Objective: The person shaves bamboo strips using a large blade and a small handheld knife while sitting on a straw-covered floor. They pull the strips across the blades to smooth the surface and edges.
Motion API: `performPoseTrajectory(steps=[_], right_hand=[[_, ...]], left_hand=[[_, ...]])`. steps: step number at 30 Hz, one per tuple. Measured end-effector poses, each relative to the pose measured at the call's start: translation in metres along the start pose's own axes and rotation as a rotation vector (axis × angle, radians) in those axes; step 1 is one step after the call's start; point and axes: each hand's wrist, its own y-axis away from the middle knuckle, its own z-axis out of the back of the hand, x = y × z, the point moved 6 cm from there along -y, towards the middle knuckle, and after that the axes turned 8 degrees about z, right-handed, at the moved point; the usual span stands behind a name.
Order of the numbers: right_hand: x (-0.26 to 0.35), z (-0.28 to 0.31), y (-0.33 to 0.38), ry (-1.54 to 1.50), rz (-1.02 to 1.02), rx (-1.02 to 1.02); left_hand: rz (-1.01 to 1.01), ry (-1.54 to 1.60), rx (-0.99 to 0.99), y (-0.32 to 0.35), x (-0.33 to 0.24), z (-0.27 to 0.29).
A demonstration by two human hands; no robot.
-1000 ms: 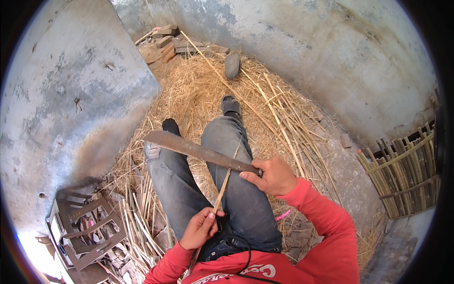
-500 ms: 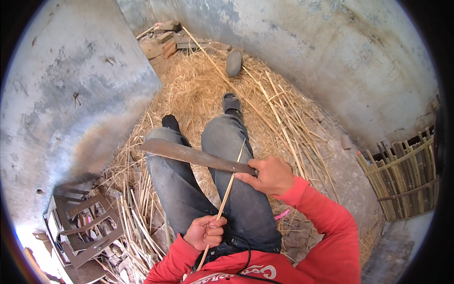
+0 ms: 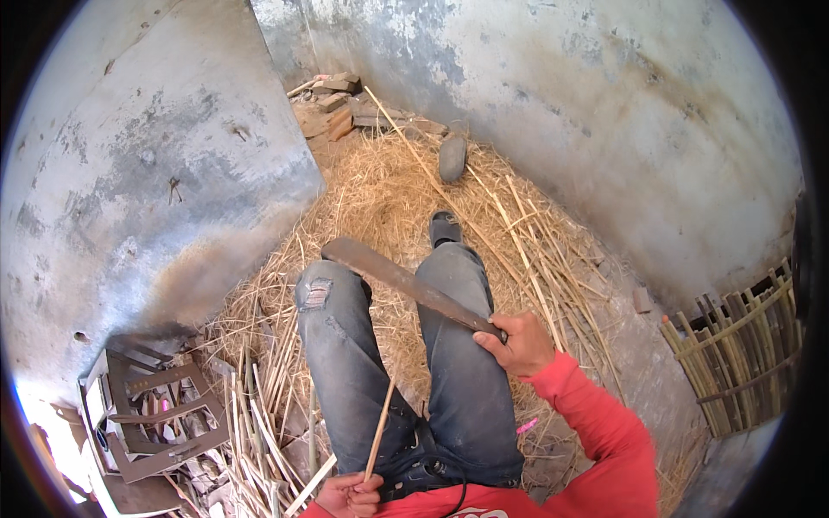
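Straw (image 3: 380, 186) covers the floor between stained concrete walls (image 3: 604, 104); right hand (image 3: 516, 344) grips a machete (image 3: 406, 283), left hand (image 3: 350, 495) pinches a stick (image 3: 378, 430).

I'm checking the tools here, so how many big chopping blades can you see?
1. The long dark blade is held by the right hand and stretches across both knees. The left hand holds a thin stick. Others may lie hidden under the straw.

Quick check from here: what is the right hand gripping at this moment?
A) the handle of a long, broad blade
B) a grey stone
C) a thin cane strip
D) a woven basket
A: the right hand is closed on the handle of the long blade above the thighs.
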Motion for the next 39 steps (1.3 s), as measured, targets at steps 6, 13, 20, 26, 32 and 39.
performPoseTrajectory(steps=[6,13,20,26,32,39], right_hand=[[0.018,0.036,-0.004,-0.245,-0.102,-0.148],[0.039,0.051,-0.012,-0.226,-0.071,-0.061],[0.030,-0.011,-0.002,0.108,-0.026,0.172],[0.038,-0.015,-0.012,0.197,0.046,0.140],[0.031,-0.014,-0.014,0.296,0.066,0.164],[0.001,0.016,0.014,-0.001,-0.074,-0.006]], left_hand=[[-0.335,-0.368,0.046,-0.029,-0.060,-0.103],[-0.469,-0.658,-0.205,-0.084,-0.082,-0.116],[-0.476,-0.684,-0.267,-0.090,-0.079,-0.104],[-0.444,-0.603,-0.258,-0.081,-0.075,-0.103],[-0.352,-0.498,-0.370,-0.055,-0.036,-0.080],[-0.487,-0.635,-0.431,-0.011,-0.006,-0.040]])
